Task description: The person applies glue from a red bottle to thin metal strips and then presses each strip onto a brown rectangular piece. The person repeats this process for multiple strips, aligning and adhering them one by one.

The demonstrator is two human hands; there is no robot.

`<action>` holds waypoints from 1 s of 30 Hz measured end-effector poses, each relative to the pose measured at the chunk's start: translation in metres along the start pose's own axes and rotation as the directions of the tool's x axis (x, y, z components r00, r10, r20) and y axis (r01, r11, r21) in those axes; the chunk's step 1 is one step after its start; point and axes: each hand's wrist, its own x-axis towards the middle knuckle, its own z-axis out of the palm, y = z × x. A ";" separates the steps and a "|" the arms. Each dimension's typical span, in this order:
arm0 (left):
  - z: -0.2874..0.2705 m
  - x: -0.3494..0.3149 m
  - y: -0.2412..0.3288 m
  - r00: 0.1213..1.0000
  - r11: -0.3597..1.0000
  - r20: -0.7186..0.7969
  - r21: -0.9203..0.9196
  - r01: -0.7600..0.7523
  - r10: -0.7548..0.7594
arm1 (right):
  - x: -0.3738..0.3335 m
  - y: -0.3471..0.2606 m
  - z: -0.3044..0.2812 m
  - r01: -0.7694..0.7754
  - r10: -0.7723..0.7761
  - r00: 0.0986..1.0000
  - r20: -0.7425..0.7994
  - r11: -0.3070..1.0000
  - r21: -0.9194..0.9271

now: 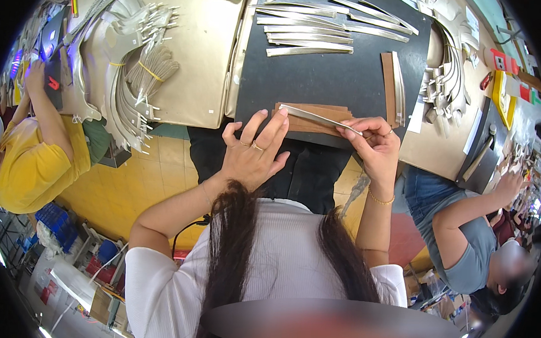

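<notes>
Pinched between the thumb and fingers of my right hand [373, 144] is the right end of a narrow, pale metallic-looking strip [315, 117]. It slants up to the left above a stack of flat brown pieces [312, 129] at the near edge of the black board [330, 80]. My left hand [256, 147] has its fingers spread, with a fingertip at or close to the strip's left end; whether it touches cannot be made out. Several similar strips [305, 30] lie in rows farther back on the board.
Brown pieces [388, 89] and slim strips [399, 90] lie upright at the board's right. Bundled pale straps [132, 70] cover the left table; more [451, 50] lie right. A person in yellow [35, 163] works at left, another in grey-blue [456, 240] at right.
</notes>
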 end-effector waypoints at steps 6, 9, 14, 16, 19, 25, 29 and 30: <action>-0.002 0.000 0.001 1.000 1.000 0.016 0.009 0.000 0.000 | 0.000 -0.002 0.000 -0.011 0.011 1.000 0.004 0.999 -0.030; -0.003 0.001 0.002 1.000 1.000 0.021 0.021 0.001 -0.001 | 0.000 -0.003 0.000 -0.018 0.018 1.000 0.001 0.999 -0.043; -0.005 0.003 0.002 1.000 0.997 0.008 0.071 -0.016 0.016 | 0.001 -0.006 0.003 -0.048 0.048 0.998 -0.030 0.998 -0.026; -0.005 0.005 0.003 1.000 0.996 0.020 0.088 -0.013 0.012 | 0.001 -0.009 0.004 -0.085 0.082 0.994 -0.072 0.995 -0.045; -0.005 0.007 0.006 1.000 0.996 0.014 0.084 -0.003 0.002 | -0.001 -0.015 0.007 -0.200 0.184 0.972 -0.148 0.974 -0.102; -0.003 0.010 0.014 0.998 0.993 0.038 0.112 0.043 -0.048 | 0.004 -0.020 0.010 -0.306 0.261 0.930 -0.259 0.940 -0.152; -0.002 0.012 0.018 0.995 0.989 0.068 0.132 0.064 -0.073 | 0.009 -0.024 0.009 -0.363 0.301 0.916 -0.267 0.904 -0.226; -0.002 0.013 0.018 0.995 0.988 0.070 0.143 0.066 -0.076 | 0.010 -0.025 0.009 -0.372 0.307 0.913 -0.270 0.897 -0.240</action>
